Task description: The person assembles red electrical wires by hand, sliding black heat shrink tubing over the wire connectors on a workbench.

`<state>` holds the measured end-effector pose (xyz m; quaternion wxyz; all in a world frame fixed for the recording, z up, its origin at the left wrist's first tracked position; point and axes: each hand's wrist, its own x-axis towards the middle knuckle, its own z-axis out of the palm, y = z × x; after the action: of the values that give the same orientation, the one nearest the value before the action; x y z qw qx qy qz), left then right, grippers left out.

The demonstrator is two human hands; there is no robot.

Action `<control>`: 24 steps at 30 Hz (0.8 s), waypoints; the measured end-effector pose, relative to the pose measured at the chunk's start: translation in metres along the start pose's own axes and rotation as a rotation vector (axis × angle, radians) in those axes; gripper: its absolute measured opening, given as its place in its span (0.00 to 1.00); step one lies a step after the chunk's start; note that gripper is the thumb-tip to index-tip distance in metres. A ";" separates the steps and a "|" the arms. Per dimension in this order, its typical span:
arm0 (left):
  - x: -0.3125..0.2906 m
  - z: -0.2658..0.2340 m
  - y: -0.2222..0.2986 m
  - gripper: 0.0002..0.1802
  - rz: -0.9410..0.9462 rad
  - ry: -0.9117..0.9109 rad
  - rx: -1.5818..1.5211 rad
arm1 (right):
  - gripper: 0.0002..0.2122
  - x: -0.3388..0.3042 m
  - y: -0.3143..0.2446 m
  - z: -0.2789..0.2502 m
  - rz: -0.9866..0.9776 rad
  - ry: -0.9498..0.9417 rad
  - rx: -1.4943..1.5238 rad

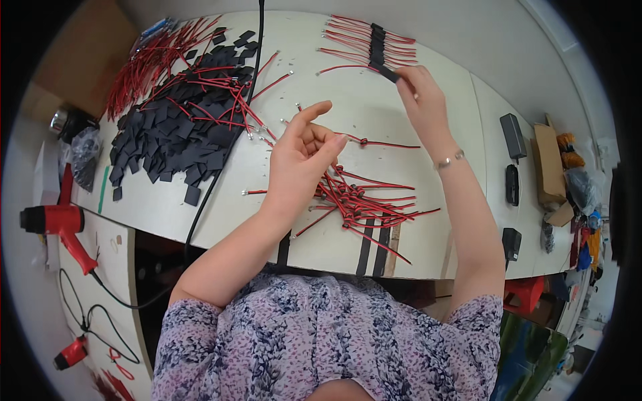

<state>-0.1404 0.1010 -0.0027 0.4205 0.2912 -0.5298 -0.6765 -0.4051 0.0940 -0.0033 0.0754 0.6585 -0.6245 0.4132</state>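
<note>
Toward the far edge of the table my right hand (422, 100) pinches the end of a small black sleeve (384, 71). A red wire lead (344, 67) runs out to the left from that sleeve, just below a row of similar sleeved leads (378, 43). Nearer the middle, my left hand (304, 150) hovers with index finger and thumb apart and the other fingers curled; nothing shows between them. Below and beside it lies a pile of knotted red-and-black wire leads (351, 197), partly hidden by the hand. One knotted lead (363, 142) lies separately to its right.
A heap of black flat pieces (167, 134) with red leads (144, 67) covers the table's left. A black cable (224, 164) crosses beside it. A red heat gun (57, 224) hangs at left. Black adapters (513, 136) and an open cardboard box (550, 164) sit at right.
</note>
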 end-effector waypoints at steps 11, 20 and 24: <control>0.001 0.002 -0.002 0.21 0.025 -0.020 0.024 | 0.10 0.019 0.046 0.030 -0.090 -0.144 -0.478; 0.000 -0.001 -0.004 0.16 0.086 0.018 0.023 | 0.11 -0.053 -0.069 -0.001 0.037 -0.405 -0.100; -0.002 -0.003 -0.011 0.13 0.156 -0.048 0.079 | 0.07 -0.067 -0.061 0.000 0.107 -0.352 -0.181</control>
<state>-0.1402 0.1022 -0.0144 0.4472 0.2494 -0.5871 -0.6270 -0.3429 0.1579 -0.0204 0.0018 0.6771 -0.6966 0.2375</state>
